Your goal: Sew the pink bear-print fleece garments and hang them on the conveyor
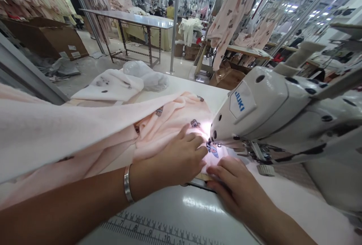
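Pale pink printed fabric [169,124] lies bunched on the sewing table and runs under the needle area of a white sewing machine [249,105]. My left hand [177,158], with a silver bracelet at the wrist, rests on the fabric just left of the lit needle, its fingers bent and gripping the cloth. Close to the front of the needle, my right hand [237,181] has thumb and fingers closed on the cloth's near edge. The fingertips of both hands are partly hidden. Further fabric hangs over my left forearm's far side.
A printed ruler scale [152,231] runs along the table's near edge. Folded white cloth [110,84] and a clear plastic bag [147,77] lie at the back left. Beyond stand a metal-legged table [135,18], a cardboard box [48,37] and hanging garments [234,7].
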Tool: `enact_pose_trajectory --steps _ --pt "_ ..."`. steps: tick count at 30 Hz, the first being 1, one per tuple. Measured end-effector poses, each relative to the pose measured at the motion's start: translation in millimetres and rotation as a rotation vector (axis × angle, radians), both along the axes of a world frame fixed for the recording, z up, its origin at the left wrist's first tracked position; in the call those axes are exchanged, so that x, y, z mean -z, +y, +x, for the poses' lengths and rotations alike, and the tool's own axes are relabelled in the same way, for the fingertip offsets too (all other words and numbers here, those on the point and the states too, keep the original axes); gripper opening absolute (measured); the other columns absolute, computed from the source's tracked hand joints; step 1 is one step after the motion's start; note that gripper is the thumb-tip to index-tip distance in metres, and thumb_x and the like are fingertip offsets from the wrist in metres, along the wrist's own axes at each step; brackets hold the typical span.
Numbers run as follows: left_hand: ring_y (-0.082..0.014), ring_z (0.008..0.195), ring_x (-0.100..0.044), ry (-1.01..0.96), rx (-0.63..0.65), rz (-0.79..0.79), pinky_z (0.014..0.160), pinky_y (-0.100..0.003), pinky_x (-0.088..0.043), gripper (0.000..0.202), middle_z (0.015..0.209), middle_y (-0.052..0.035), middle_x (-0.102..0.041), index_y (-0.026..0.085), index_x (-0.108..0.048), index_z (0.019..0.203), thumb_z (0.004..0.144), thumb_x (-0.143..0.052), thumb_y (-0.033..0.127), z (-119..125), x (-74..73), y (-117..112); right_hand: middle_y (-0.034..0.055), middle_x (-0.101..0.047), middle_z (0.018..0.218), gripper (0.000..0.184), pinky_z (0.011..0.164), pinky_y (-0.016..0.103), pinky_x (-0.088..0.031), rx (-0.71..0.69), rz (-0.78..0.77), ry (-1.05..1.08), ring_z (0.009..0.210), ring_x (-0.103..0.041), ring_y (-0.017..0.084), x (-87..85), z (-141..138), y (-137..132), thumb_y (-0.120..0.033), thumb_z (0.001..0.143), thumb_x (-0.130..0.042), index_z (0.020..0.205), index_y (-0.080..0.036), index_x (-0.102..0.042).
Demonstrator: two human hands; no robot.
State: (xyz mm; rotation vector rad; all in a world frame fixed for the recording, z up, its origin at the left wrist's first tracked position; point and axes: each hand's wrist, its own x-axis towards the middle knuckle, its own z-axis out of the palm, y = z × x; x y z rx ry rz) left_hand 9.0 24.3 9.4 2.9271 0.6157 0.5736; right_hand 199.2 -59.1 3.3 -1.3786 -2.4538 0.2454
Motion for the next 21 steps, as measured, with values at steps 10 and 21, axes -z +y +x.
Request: enact_pose_trajectory --steps 10,21 --pt "-0.0147 0.08 -0.05 0.076 0.203 -0.054 0.073 -0.025 -0.041 0.018 0.085 -0.0032 -0.059 0.015 -0.059 0.075 0.088 -0.049 0.009 -1.2 -7.7 6.0 0.0065 -0.067 0.069 0.043 0.059 0.033 -0.055 0.484 -0.053 0.531 0.061 -0.065 0.019 2.9 18.6 15.4 -0.044 0.092 -0.033 0.086 -0.018 -0.067" --pt "-0.0157 0.082 -0.05 0.147 0.161 -0.024 0.077 -0.029 -0.04 0.026 0.083 -0.0032 -0.06 0.016 -0.061 0.078 0.092 -0.039 0.011 4.3 -4.8 7.9 0.0084 -0.059 0.118 0.031 0.093 0.052 -0.043 0.254 0.105 -0.079 0.109 -0.054 0.026 17.0 32.4 13.6 -0.035 0.09 -0.043 0.114 -0.022 -0.059"
